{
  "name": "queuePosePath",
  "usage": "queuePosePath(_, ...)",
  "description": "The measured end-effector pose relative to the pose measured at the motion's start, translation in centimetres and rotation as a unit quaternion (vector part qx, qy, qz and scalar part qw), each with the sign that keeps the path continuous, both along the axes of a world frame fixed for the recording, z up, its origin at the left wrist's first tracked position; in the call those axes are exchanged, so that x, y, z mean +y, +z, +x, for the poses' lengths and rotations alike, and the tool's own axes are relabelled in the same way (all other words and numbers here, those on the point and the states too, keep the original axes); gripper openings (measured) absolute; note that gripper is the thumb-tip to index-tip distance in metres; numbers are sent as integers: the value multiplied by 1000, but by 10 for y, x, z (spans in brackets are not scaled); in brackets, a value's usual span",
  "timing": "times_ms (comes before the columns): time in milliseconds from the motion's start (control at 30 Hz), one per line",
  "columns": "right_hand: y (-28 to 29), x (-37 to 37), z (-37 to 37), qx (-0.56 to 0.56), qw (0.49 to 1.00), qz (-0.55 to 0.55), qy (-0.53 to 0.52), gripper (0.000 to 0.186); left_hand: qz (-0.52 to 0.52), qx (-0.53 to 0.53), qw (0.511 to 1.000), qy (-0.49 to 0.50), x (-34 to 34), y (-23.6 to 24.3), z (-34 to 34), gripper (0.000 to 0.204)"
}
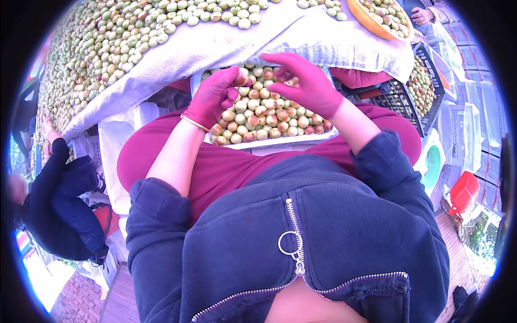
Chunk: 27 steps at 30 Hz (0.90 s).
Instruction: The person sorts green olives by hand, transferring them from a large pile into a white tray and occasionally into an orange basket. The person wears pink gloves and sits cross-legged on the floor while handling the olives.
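A shallow white box of round jujubes, pale green with red-brown patches, sits at my lap between my knees. My left hand, in a pink-red glove, is over its left side, with a reddish jujube between thumb and fingers. Over the right side is my right hand, gloved alike, its fingers stretched out and apart above the fruit. Nothing shows in its grip.
Beyond the box, a white cloth borders a large heap of jujubes. An orange basket and a black crate hold more at the right. Another person works at the left; a hand shows at the far right.
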State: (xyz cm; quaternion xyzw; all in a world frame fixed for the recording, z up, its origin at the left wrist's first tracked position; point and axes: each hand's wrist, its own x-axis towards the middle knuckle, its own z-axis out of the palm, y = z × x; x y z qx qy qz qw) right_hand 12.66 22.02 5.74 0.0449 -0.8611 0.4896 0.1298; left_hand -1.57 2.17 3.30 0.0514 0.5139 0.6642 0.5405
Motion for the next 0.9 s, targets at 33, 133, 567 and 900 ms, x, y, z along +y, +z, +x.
queuePosePath(33,5,-10,-14,-17,1000,19,16,48,4,24,1000,-16,2,3,2,34)
queuePosePath(133,10,-28,-47,2,995,88,49,43,-20,67,997,19,5,10,5,28)
queuePosePath(567,-61,-9,-27,-195,976,-86,-52,40,-291,675,649,-193,-48,-73,-104,46)
queuePosePath(900,-103,-47,-92,-219,973,72,31,39,-351,644,650,-199,-49,-91,-112,51)
